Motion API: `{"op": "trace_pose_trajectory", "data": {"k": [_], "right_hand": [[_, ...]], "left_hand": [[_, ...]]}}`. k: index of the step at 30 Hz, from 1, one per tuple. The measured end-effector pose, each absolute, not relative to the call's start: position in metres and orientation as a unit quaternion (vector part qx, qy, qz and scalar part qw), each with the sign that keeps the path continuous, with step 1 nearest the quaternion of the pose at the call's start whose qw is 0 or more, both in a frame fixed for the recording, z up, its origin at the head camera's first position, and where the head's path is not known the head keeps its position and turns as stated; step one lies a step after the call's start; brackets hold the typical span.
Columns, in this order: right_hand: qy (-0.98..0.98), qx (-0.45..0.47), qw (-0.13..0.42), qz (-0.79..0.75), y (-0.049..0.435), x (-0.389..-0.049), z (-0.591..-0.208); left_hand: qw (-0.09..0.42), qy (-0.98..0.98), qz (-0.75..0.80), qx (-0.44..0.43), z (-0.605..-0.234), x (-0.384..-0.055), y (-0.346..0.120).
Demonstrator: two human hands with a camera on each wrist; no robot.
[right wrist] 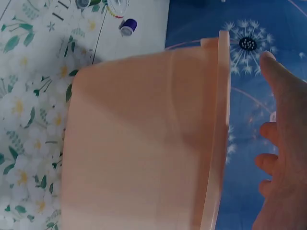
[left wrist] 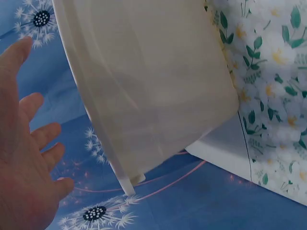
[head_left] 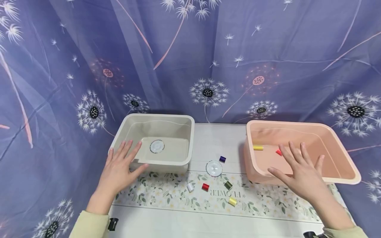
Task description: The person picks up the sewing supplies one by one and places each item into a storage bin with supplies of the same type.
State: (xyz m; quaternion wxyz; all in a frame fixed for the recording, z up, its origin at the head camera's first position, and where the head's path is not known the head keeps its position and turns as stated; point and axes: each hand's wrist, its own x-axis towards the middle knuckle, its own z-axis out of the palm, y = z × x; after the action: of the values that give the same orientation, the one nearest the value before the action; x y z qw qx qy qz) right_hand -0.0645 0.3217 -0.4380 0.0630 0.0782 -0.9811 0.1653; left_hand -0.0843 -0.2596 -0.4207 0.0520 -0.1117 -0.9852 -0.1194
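My left hand, fingers spread, hovers over the front left corner of a grey plastic bin. Inside that bin lies a round wheel of pins. With its fingers fanned out, my right hand is above the near rim of a pink plastic bin. A yellow spool and a red piece, partly hidden by the fingers, lie in the pink bin. Both hands hold nothing. The wrist views show each hand beside the outer wall of its bin.
Between the bins lie a second pin wheel and small thread spools: purple, white, red, dark green and yellow. A flowered strip crosses the white table. A blue dandelion-print curtain hangs behind.
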Motion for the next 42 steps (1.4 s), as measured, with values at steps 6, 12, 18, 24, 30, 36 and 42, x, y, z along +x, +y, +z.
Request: {"op": "trace_pose_trajectory", "data": {"k": [6,12,18,24,30,36,42], "right_hand": [[-0.978,0.098,0.069,0.171,0.311,-0.069,-0.434],[-0.974,0.119,0.079,0.175,0.299,-0.072,-0.43],[-0.97,0.139,0.09,0.177,0.288,-0.074,-0.428],[-0.964,0.159,0.105,0.186,0.277,-0.074,-0.425],[-0.96,0.175,0.104,0.194,0.267,-0.076,-0.425],[-0.957,0.188,0.099,0.198,0.254,-0.077,-0.427],[-0.952,0.205,0.099,0.203,0.238,-0.078,-0.426]], "left_hand": [[0.067,-0.982,-0.123,-0.126,-0.42,-0.089,-0.268],[0.077,-0.98,-0.122,-0.137,-0.421,-0.094,-0.278],[0.086,-0.978,-0.126,-0.143,-0.427,-0.096,-0.286],[0.105,-0.975,-0.124,-0.15,-0.435,-0.097,-0.291],[0.133,-0.971,-0.121,-0.16,-0.445,-0.1,-0.293],[0.162,-0.965,-0.118,-0.172,-0.453,-0.104,-0.295],[0.19,-0.957,-0.121,-0.183,-0.459,-0.105,-0.297]]}}
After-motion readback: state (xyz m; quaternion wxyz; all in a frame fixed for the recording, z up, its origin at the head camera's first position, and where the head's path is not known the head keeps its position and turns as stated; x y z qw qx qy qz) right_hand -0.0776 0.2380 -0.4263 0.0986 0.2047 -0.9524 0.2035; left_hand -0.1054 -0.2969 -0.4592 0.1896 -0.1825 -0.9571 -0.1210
